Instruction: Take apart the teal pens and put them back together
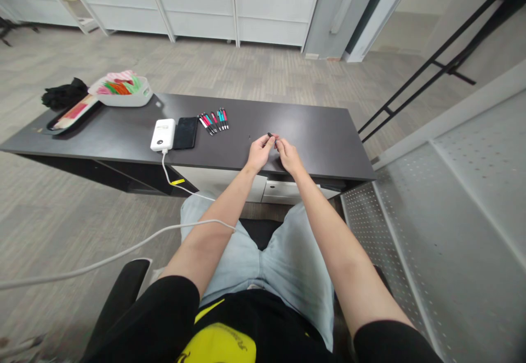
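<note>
Above the front part of the dark desk (312,127), my left hand (259,152) and my right hand (289,155) meet with fingers pinched. A small dark piece (270,134), possibly part of a pen, pokes out at the top of my left fingers. Whatever lies between my right fingertips is mostly covered and too small to name. To the left of my hands, several pens (213,121) in red, teal, black and white lie side by side. A tiny dark bit (249,137) rests on the desk just left of my left hand.
A black phone (186,133) lies beside a white power bank (163,134), whose white cable (166,168) runs over the desk edge toward me. Farther left are a white basket (142,96) of colourful packets, a black tray (76,119) and black cloth (64,93). A perforated panel (460,188) stands right.
</note>
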Demonstrator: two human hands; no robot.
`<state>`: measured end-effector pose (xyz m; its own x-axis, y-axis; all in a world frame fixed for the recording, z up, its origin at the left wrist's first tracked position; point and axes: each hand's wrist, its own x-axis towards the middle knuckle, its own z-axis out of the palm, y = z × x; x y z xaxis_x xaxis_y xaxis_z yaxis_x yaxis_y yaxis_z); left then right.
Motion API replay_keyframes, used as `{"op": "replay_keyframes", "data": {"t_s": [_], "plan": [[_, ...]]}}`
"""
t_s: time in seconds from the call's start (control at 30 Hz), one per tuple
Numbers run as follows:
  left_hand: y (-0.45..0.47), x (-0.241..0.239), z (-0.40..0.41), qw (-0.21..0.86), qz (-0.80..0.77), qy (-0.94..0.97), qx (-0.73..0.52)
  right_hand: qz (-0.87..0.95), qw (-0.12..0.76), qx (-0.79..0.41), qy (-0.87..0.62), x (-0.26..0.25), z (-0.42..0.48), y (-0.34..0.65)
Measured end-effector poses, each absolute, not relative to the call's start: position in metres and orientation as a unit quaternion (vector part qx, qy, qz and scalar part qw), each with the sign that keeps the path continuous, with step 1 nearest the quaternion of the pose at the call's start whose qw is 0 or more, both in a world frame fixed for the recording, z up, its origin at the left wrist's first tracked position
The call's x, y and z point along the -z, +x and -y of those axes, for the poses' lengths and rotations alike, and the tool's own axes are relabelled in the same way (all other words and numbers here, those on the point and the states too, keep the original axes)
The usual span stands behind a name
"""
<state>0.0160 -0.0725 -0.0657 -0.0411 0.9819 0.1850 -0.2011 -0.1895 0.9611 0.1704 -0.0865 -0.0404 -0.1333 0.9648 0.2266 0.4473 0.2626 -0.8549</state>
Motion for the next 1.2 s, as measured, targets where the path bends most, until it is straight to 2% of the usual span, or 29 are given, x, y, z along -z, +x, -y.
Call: {"op": "replay_keyframes", "data": {"t_s": [0.37,1.2], "plan": [[0.026,0.062,0.075,0.490,-0.431,0.429,-0.624,0.690,0.434,-0.276,-0.509,0.044,0.092,0.167],[0.021,0.049,0.084,0.477,-0.459,0.436,-0.611,0.680,0.420,-0.328,-0.503,0.039,0.094,0.173]]}}
